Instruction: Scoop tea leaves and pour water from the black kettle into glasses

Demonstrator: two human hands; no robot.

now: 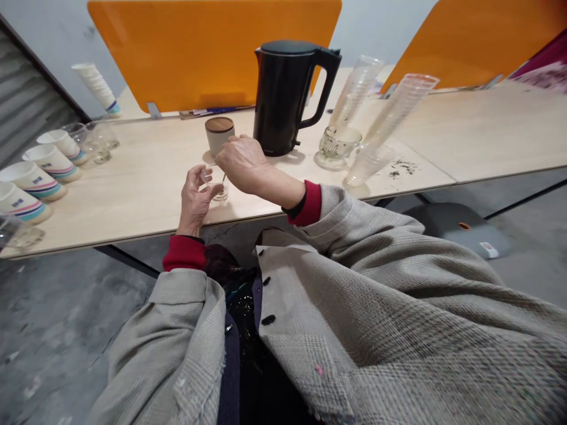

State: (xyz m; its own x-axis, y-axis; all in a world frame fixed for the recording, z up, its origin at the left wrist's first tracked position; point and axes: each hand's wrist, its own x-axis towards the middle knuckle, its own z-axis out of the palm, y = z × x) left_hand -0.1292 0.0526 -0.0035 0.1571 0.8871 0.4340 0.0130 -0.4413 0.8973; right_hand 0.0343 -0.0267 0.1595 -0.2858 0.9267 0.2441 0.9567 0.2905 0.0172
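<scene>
Grey checked coat sleeves (354, 283) foreground. Left hand (195, 198) curls round small clear glass (220, 192), upright, mouth up. Right hand (241, 162) pinches thin stick (224, 177), near-vertical, tip down in glass.

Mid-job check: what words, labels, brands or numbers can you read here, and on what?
Nothing can be read as text.
Paper cups: small blue marks, too blurred.
Grey stool: white label, too small.
Magenta item: print, blurred.
Black kettle: no marking visible.
Small glass in left hand: none.
</scene>
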